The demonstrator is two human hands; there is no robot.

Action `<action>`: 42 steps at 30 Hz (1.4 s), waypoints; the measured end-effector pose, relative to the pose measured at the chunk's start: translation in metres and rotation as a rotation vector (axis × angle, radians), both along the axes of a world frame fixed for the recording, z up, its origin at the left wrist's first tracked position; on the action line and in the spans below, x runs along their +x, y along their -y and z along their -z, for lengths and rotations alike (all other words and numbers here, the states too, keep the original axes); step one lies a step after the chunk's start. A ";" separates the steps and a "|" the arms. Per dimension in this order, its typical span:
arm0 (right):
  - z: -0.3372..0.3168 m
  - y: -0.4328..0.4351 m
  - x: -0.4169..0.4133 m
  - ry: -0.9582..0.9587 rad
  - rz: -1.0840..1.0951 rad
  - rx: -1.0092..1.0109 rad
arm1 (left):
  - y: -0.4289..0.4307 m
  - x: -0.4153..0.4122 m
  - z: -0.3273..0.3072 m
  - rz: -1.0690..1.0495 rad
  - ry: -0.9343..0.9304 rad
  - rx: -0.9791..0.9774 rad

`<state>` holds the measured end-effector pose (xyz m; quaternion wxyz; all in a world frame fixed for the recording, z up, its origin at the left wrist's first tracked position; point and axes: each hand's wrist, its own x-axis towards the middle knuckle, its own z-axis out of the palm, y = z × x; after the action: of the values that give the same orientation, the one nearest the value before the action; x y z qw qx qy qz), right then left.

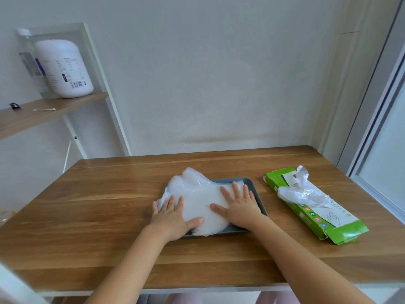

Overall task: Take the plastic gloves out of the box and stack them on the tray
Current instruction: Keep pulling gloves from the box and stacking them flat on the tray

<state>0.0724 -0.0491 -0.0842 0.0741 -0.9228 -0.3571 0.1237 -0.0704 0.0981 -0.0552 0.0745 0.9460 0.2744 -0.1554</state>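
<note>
Left hand [173,218]: lying flat, fingers straight and spread, pressing the gloves [197,194] at their 8 o'clock edge.
Right hand [238,207]: lying flat, fingers straight and apart, pressing the gloves at 4 o'clock.
Gloves: sitting stacked on the tray [252,185], spilling over its rim toward 10 o'clock.
Tray: resting on the table [87,216].
Box [328,222]: lying flat at the tray's 3 o'clock, apart from it, a loose glove [302,194] trailing from its opening.
</note>
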 end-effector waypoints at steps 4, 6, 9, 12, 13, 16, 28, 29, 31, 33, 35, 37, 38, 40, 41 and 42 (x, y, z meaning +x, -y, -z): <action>-0.018 0.017 -0.004 -0.071 -0.022 0.194 | 0.003 0.003 -0.019 0.035 0.117 0.057; -0.034 0.038 -0.006 -0.014 -0.031 0.397 | 0.013 0.005 -0.033 0.077 0.323 0.124; -0.059 0.078 -0.001 0.115 0.055 0.641 | 0.035 0.014 -0.049 0.168 0.604 0.031; -0.073 0.123 0.010 0.165 0.130 0.698 | 0.066 0.034 -0.052 0.281 0.711 -0.194; -0.075 0.134 0.012 0.163 0.122 0.646 | 0.075 0.039 -0.051 0.310 0.717 -0.246; -0.067 0.159 0.019 0.133 0.120 0.465 | 0.103 0.063 -0.043 0.362 0.689 -0.350; -0.039 0.177 0.037 -0.065 0.533 0.962 | 0.183 0.139 -0.013 0.304 0.647 -0.629; -0.038 0.177 0.040 -0.066 0.561 0.969 | 0.186 0.143 -0.011 0.307 0.622 -0.609; -0.038 0.177 0.044 -0.065 0.625 0.984 | 0.190 0.151 -0.005 0.347 0.553 -0.555; -0.037 0.178 0.049 -0.047 0.685 0.978 | 0.192 0.157 0.002 0.411 0.469 -0.470; -0.037 0.178 0.051 -0.036 0.726 1.004 | 0.192 0.160 0.009 0.426 0.423 -0.404; -0.038 0.182 0.052 -0.046 0.715 1.011 | 0.191 0.163 0.012 0.435 0.408 -0.367; -0.039 0.184 0.051 -0.054 0.686 0.970 | 0.191 0.165 0.014 0.439 0.398 -0.358; -0.040 0.189 0.048 -0.088 0.608 0.831 | 0.192 0.166 0.013 0.445 0.380 -0.355; -0.040 0.190 0.047 -0.112 0.574 0.768 | 0.192 0.166 0.013 0.441 0.375 -0.355; -0.041 0.192 0.046 -0.126 0.551 0.729 | 0.192 0.166 0.014 0.440 0.377 -0.358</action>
<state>0.1181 -0.2413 -0.0429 0.4455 -0.8878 -0.1134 0.0214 0.0957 -0.0935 -0.0687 0.2535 0.9666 0.0135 -0.0357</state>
